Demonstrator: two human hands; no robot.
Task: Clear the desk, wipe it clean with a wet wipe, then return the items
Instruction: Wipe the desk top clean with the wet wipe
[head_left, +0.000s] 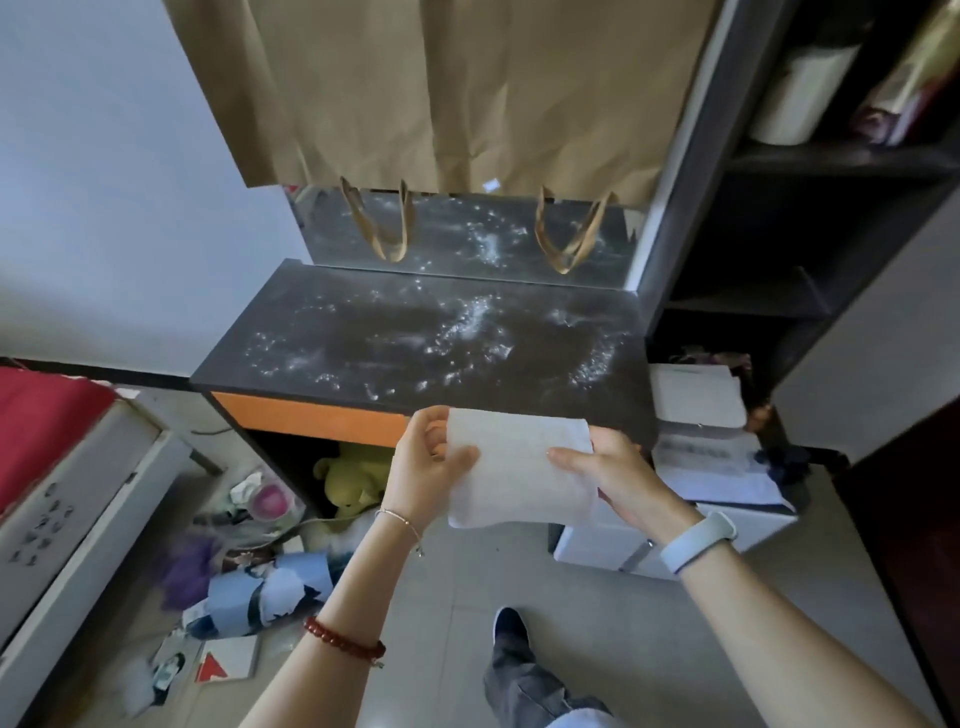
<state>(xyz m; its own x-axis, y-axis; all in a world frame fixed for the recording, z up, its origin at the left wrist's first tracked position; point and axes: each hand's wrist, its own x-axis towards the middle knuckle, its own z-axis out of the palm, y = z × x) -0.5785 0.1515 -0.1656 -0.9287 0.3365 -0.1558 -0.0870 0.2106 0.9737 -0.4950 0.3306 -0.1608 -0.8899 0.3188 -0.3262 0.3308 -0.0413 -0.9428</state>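
Before the dusty desk (415, 332), left hand (423, 467) and right hand (613, 467) pinch the wipe (519, 467) taut by opposite edges, apparently spreading it for wiping.

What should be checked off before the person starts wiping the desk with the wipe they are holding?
1. Wipe in hand: ok. The left hand and right hand each pinch a side of the white rectangular wet wipe.
2. Wipe spread out: ok, held flat between both hands.
3. Desk cleared: ok. The dark rectangular desk top carries no items, only white powdery specks.
4. Wipe on desk: not ok, it is held in front of the near edge.
5. Wipe damp: cannot tell.
6. Brown paper bag handles against the mirror strip behind the desk: hang above the surface, ok.
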